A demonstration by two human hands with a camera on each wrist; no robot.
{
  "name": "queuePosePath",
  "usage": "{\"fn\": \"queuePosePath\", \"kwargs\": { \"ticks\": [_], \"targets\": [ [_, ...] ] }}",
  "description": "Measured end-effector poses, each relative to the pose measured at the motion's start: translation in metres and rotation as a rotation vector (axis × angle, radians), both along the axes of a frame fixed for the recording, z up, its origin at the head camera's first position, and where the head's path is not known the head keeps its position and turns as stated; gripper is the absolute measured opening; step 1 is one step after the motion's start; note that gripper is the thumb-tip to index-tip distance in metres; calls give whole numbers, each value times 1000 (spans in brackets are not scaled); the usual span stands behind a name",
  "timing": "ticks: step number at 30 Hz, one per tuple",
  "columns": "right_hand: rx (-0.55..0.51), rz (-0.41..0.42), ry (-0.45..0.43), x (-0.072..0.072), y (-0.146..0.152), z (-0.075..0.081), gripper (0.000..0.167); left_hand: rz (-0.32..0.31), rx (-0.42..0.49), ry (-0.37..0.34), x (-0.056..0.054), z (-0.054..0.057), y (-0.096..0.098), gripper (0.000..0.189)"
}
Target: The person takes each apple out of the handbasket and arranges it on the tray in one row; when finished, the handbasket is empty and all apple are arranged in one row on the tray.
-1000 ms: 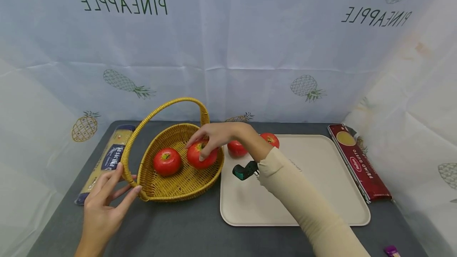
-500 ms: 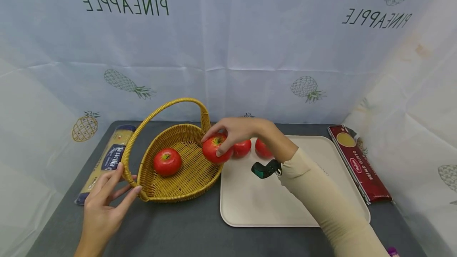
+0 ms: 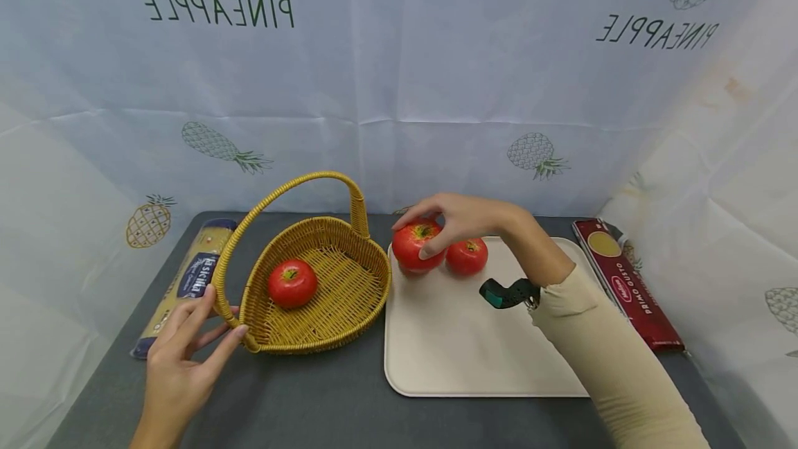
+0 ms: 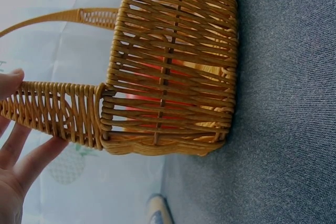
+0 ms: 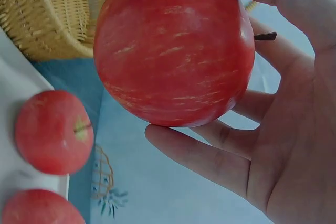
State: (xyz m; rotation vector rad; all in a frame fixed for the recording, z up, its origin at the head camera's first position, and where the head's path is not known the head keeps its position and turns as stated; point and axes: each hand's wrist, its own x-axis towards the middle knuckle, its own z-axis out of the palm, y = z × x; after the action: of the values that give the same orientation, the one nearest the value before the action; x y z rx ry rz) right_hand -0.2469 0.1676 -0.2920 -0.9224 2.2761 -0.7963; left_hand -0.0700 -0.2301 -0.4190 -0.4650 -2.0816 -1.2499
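My left hand (image 3: 183, 362) grips the base of the handle (image 3: 324, 174) of a yellow wicker basket (image 3: 349, 289), thumb and fingers on either side of the woven band. One red apple (image 3: 291, 283) sits in the basket's left part. My right hand (image 3: 464, 220) holds another apple (image 5: 173, 51) between thumb and fingers, raised above the back left corner of a beige tray (image 3: 474, 359). On the tray are two more apples: one (image 3: 467, 257) beside the held apple, the other (image 5: 54, 132) mostly hidden beneath it in the head view.
A spaghetti pack (image 3: 187, 283) lies behind the left hand, along the table's left side. To the tray's right is a dark red coffee pack (image 3: 630, 289). A white curtain (image 3: 399, 75) printed with pineapples encloses the back and sides of the grey table (image 3: 299, 400).
My right hand has lifted the apple out of the basket and carried it right, over the tray. The left hand and the basket have stayed in place.
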Motion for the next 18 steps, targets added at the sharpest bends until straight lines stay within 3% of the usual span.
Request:
{"fn": "queuePosePath", "kwargs": {
  "ticks": [18],
  "targets": [
    [-22, -161, 75, 3, 72, 6, 55, -4, -1, 4, 0, -1, 0, 70]
  ]
}}
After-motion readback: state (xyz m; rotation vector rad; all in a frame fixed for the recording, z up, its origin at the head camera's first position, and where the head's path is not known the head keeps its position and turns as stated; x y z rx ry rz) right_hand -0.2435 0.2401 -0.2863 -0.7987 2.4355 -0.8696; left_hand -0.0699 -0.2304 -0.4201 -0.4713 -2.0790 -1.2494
